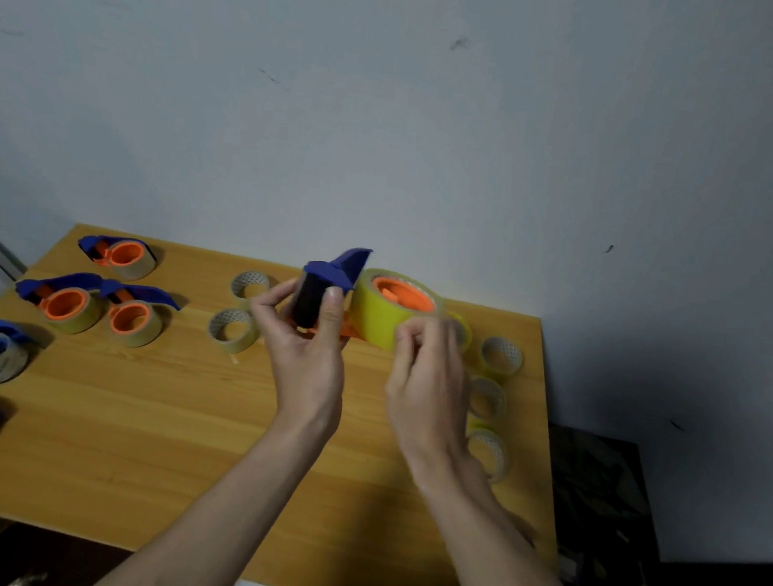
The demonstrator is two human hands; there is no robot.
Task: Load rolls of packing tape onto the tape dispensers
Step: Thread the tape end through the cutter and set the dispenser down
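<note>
Tape roll partly behind hands

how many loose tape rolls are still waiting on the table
5 in view. Two sit left of the hands: roll at the back, roll in front of it. Three run down the right edge: roll, roll, roll. The right arm may hide more.

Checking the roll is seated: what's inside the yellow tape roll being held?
An orange plastic hub fills the core of the yellow tape roll, so it looks seated. The right hand covers the roll's near right side; the tape's loose end cannot be seen.
</note>
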